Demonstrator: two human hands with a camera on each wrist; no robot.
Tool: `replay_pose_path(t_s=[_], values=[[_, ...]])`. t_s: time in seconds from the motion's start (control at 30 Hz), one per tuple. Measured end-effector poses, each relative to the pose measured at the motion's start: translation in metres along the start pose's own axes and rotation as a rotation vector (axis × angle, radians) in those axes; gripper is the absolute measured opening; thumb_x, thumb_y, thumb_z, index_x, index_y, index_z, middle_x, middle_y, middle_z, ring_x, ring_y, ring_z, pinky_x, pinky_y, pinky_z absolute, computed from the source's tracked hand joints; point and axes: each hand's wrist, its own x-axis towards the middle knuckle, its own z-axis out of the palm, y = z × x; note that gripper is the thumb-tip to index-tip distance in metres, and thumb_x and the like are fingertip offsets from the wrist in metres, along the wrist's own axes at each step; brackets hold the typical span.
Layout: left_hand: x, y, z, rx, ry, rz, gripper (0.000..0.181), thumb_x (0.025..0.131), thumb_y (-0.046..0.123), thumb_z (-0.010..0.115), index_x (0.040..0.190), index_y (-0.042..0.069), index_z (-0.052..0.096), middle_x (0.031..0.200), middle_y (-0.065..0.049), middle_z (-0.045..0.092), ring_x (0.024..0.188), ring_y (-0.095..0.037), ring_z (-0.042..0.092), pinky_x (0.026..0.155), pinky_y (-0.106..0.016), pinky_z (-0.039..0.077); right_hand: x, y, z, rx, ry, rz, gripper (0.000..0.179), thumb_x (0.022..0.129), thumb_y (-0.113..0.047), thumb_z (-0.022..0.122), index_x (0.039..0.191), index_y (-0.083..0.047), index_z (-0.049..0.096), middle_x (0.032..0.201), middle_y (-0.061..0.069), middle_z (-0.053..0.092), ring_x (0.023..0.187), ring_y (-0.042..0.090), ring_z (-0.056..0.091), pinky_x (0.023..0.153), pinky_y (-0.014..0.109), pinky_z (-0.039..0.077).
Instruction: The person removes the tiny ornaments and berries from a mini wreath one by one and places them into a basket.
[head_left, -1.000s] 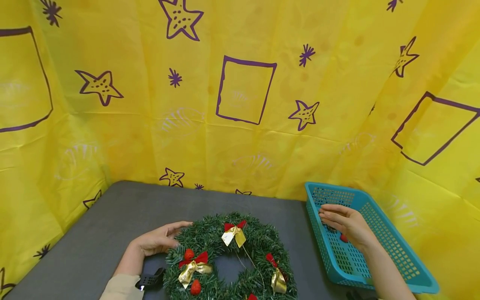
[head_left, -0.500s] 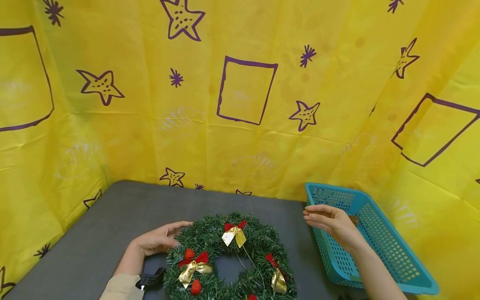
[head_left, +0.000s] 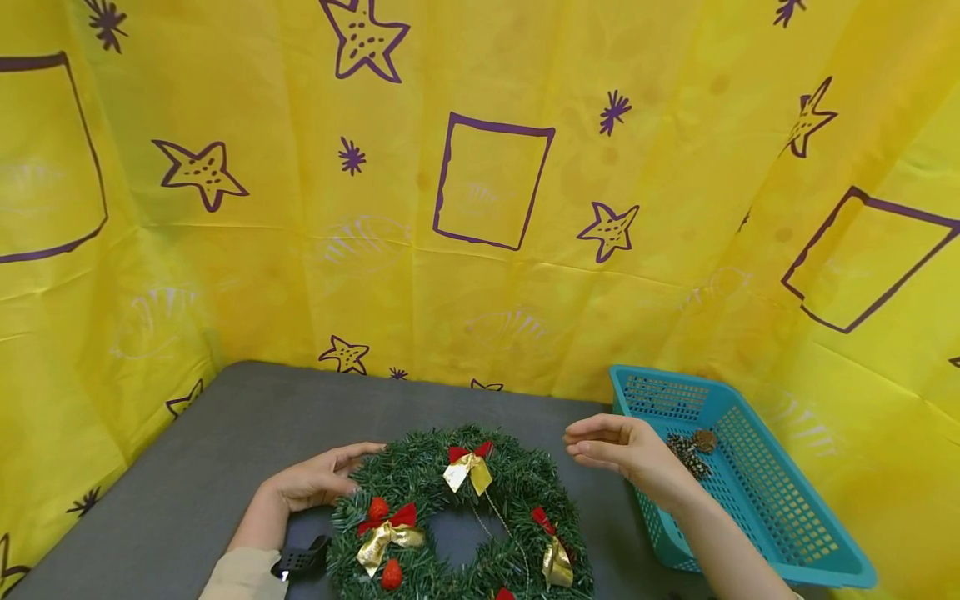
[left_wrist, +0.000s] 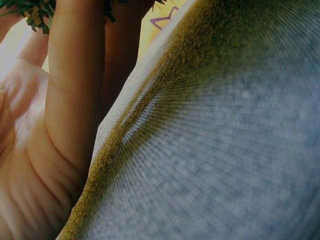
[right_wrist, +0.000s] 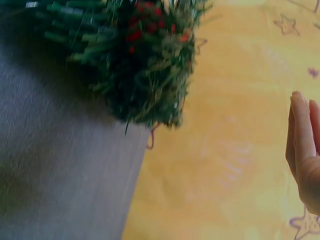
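Note:
A round green tinsel wreath (head_left: 525, 467) lies on the table, trimmed with red-and-gold bows (head_left: 390, 537) and red strawberries (head_left: 392, 575). My left hand (head_left: 318, 479) rests on its upper left edge, with the fingertips partly in the tinsel. My right hand (head_left: 630, 454) hovers between wreath and basket. Its thumb and fingertips are brought together in a pinch; whatever lies between them is too small or hidden to name. In the right wrist view, the fingers (right_wrist: 302, 132) show at the right edge, apart from the blurred wreath (right_wrist: 150, 75).
A turquoise basket (head_left: 806, 475) stands at the right, with pinecones (head_left: 688, 457) near its back left. A dark watch-like strap (head_left: 303, 558) shows near my left wrist. Behind the grey table (head_left: 300, 404) hangs a yellow patterned cloth (head_left: 285, 283).
My right hand has come out over the basket's left rim and moved left towards the wreath. A red thing seen in the basket earlier no longer shows there. My left hand stays put.

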Motion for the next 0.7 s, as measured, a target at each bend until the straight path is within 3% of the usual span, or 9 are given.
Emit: replay_pose_path(t_s=[0.1, 0.17, 0.27, 0.4, 0.5, 0.57, 0.7], values=[[0.0, -0.001, -0.001, 0.003, -0.004, -0.005, 0.062, 0.098, 0.01, 0.055, 0.154, 0.027, 0.034, 0.161, -0.03, -0.02, 0.148, -0.036, 0.019, 0.072, -0.022, 0.047, 0.002, -0.002, 0.009, -0.003, -0.034, 0.006, 0.034, 0.096, -0.012, 0.063, 0.127, 0.003, 0.061, 0.117, -0.006, 0.072, 0.107, 0.011, 0.07, 0.097, 0.03, 0.055], [0.0, -0.001, -0.002, 0.006, -0.003, -0.011, 0.061, 0.099, 0.009, 0.054, 0.153, 0.029, 0.035, 0.161, -0.03, -0.02, 0.142, -0.022, 0.025, 0.072, -0.022, 0.047, 0.004, -0.004, 0.015, -0.01, -0.057, 0.007, 0.037, 0.096, -0.013, 0.063, 0.128, 0.004, 0.06, 0.116, -0.006, 0.073, 0.107, 0.012, 0.07, 0.097, 0.03, 0.055], [0.0, -0.002, -0.002, 0.006, -0.007, -0.012, 0.061, 0.098, 0.009, 0.054, 0.153, 0.029, 0.034, 0.161, -0.03, -0.021, 0.149, -0.035, 0.018, 0.072, -0.021, 0.046, 0.006, -0.005, 0.024, -0.03, -0.087, 0.008, 0.039, 0.096, -0.015, 0.063, 0.129, 0.006, 0.058, 0.113, -0.007, 0.074, 0.108, 0.014, 0.07, 0.095, 0.03, 0.056], [0.0, -0.001, -0.001, 0.006, -0.003, -0.003, 0.063, 0.098, 0.01, 0.055, 0.154, 0.027, 0.033, 0.161, -0.03, -0.02, 0.146, -0.05, -0.021, 0.073, -0.022, 0.047, 0.01, -0.007, 0.038, -0.042, -0.127, 0.011, 0.04, 0.096, -0.017, 0.063, 0.128, 0.007, 0.059, 0.113, -0.005, 0.074, 0.105, 0.013, 0.071, 0.093, 0.033, 0.057], [0.0, -0.001, -0.001, 0.002, 0.002, -0.002, 0.062, 0.098, 0.011, 0.055, 0.154, 0.027, 0.033, 0.161, -0.031, -0.02, 0.145, -0.052, -0.022, 0.072, -0.022, 0.047, 0.012, -0.009, 0.047, -0.042, -0.161, 0.012, 0.037, 0.096, -0.017, 0.064, 0.126, 0.005, 0.061, 0.111, -0.004, 0.074, 0.102, 0.011, 0.072, 0.091, 0.032, 0.058], [0.0, -0.001, -0.001, 0.003, 0.004, -0.001, 0.062, 0.098, 0.011, 0.054, 0.155, 0.026, 0.033, 0.161, -0.031, -0.02, 0.148, -0.051, -0.011, 0.072, -0.023, 0.047, 0.014, -0.01, 0.053, -0.048, -0.178, 0.014, 0.037, 0.096, -0.016, 0.064, 0.126, 0.005, 0.062, 0.11, -0.004, 0.075, 0.1, 0.011, 0.072, 0.09, 0.031, 0.058], [0.0, -0.001, -0.001, 0.006, 0.005, -0.002, 0.063, 0.098, 0.011, 0.054, 0.155, 0.025, 0.032, 0.161, -0.031, -0.02, 0.149, -0.051, -0.011, 0.072, -0.024, 0.047, 0.017, -0.013, 0.064, -0.051, -0.214, 0.022, 0.037, 0.095, -0.016, 0.065, 0.125, 0.005, 0.063, 0.112, 0.0, 0.074, 0.102, 0.015, 0.072, 0.091, 0.033, 0.058]])
